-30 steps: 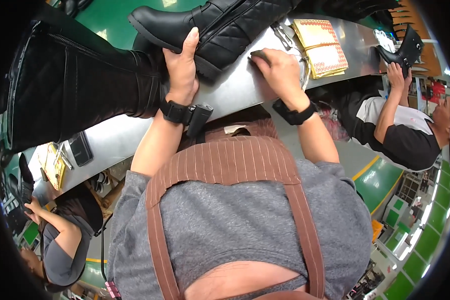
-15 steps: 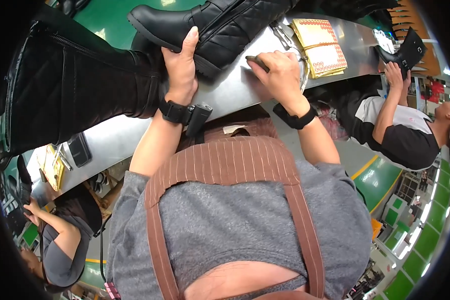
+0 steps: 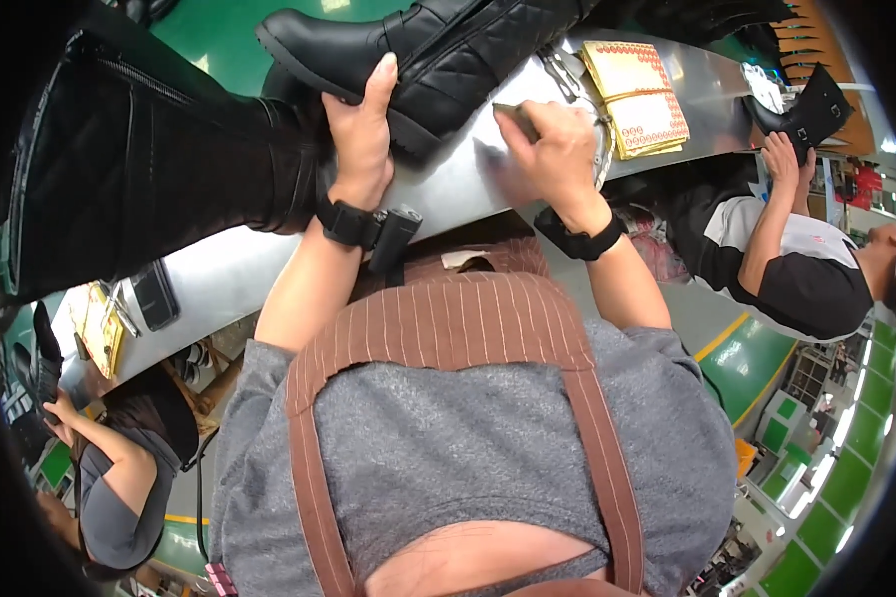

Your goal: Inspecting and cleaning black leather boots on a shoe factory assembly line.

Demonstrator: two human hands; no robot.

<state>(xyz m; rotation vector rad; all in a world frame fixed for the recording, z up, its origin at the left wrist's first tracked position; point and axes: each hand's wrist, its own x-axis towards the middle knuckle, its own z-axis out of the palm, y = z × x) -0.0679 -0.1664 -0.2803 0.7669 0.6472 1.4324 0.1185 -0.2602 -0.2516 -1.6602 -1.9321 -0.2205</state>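
Head view, upper centre: my left hand (image 3: 363, 144) grips a quilted boot (image 3: 458, 72). My right hand (image 3: 563, 149) pinches a dark piece (image 3: 519, 116).

I am holding one black boot (image 3: 478, 75) of leather-like material, its toe (image 3: 319, 38) shining smooth, its shaft quilted, while a second boot (image 3: 169, 159) is showing a duller finish with a toothed, metallic-looking zip (image 3: 144, 86). The bench (image 3: 458, 197) is gleaming as smooth bare metal, and a bundle (image 3: 635, 85) of flat printed paper is lying on it. I am wearing a matt pinstriped cloth apron (image 3: 438, 323) over a soft, heathered grey shirt (image 3: 448, 438), matt black wrist straps (image 3: 607, 239), and the green floor (image 3: 752, 373) is reflecting light glossily.
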